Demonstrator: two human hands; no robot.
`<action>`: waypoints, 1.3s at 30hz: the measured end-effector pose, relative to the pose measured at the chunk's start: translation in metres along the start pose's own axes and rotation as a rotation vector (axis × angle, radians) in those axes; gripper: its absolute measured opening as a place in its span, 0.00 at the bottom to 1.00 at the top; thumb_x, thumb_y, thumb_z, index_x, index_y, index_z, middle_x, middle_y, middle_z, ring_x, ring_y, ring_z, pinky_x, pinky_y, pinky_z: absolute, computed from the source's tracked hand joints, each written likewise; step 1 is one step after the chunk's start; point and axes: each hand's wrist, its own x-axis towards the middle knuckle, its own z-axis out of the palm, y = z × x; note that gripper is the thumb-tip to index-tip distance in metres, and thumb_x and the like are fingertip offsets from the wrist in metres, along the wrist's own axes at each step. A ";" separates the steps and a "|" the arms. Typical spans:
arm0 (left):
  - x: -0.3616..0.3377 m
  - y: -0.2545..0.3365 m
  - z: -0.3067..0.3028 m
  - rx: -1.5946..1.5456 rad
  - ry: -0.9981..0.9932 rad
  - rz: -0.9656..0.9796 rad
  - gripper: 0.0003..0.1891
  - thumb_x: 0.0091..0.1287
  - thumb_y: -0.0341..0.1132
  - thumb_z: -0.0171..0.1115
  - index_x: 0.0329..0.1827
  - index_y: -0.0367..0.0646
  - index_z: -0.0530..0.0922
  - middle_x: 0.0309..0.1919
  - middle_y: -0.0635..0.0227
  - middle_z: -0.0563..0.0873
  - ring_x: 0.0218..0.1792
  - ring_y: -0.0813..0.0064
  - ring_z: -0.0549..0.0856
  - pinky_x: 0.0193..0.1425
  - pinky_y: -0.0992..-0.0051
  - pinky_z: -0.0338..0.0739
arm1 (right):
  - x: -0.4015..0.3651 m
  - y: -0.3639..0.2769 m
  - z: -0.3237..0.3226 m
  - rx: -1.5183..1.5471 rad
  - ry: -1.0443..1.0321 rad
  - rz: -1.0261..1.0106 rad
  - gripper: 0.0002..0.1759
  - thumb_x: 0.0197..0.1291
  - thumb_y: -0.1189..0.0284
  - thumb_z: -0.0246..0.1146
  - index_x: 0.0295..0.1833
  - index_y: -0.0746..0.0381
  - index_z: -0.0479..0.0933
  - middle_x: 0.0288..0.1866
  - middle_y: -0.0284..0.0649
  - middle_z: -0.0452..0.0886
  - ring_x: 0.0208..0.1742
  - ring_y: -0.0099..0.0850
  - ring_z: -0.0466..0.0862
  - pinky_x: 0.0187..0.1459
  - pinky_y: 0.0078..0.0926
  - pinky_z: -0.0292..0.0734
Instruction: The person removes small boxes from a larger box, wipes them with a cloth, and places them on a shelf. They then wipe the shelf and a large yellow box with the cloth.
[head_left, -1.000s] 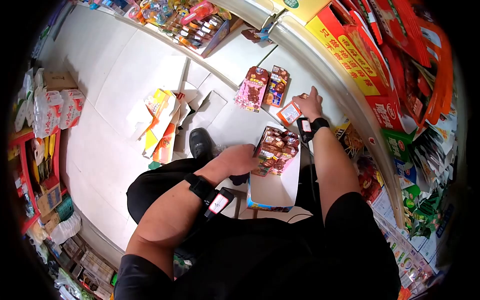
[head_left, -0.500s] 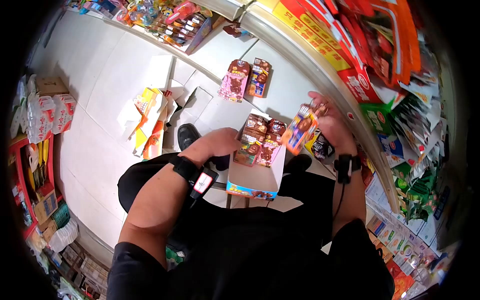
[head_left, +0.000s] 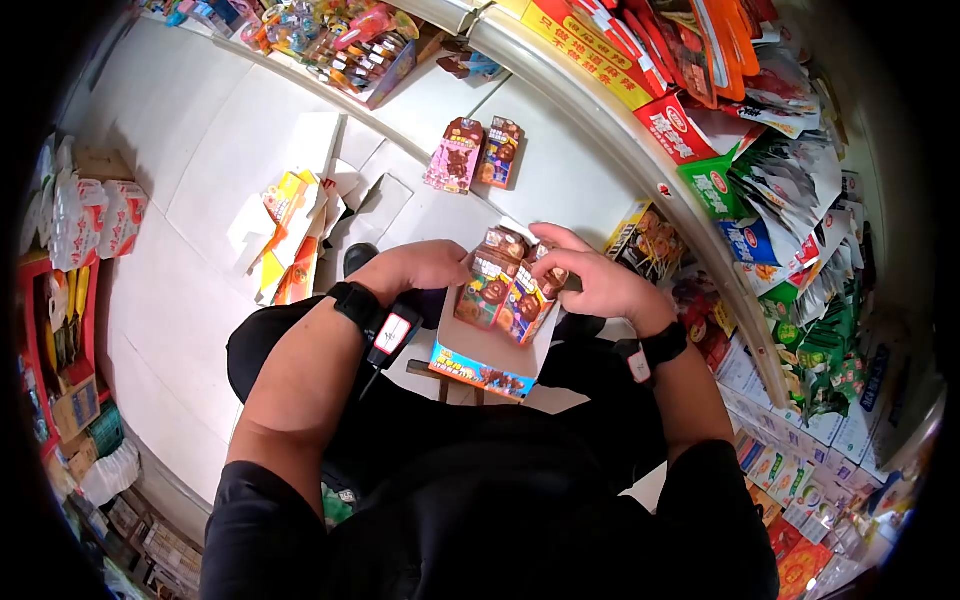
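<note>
An open cardboard display box (head_left: pixel 480 375) with a blue printed front sits tilted at my lap. A green-and-brown snack box (head_left: pixel 488 290) stands inside it on the left. My left hand (head_left: pixel 432 266) is closed on the display box's left side, its fingertips partly hidden. My right hand (head_left: pixel 603 287) grips a purple-and-orange snack box (head_left: pixel 524 308) by its upper part, inside the display box and in front of other snack boxes there, which it mostly covers. On the white ledge ahead, a pink snack box (head_left: pixel 455 157) and a blue-and-orange snack box (head_left: pixel 500 153) lie side by side.
Torn, flattened cartons (head_left: pixel 292 235) lie on the tiled floor to the left. Shelves of bagged snacks (head_left: pixel 790 200) curve along the right. A candy display (head_left: pixel 350 50) stands at the top, and a red rack (head_left: pixel 60 350) is at far left.
My right hand has moved left from beside the display box, bringing the purple-and-orange snack box into it. My left hand stays at the box's left side. The view has shifted slightly.
</note>
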 end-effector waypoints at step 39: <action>0.005 -0.021 0.009 0.189 0.235 -0.149 0.23 0.61 0.45 0.55 0.45 0.31 0.82 0.44 0.42 0.86 0.50 0.45 0.84 0.57 0.57 0.77 | 0.055 0.013 0.042 0.092 0.851 0.126 0.50 0.52 0.72 0.69 0.78 0.65 0.52 0.72 0.55 0.61 0.54 0.39 0.83 0.51 0.34 0.81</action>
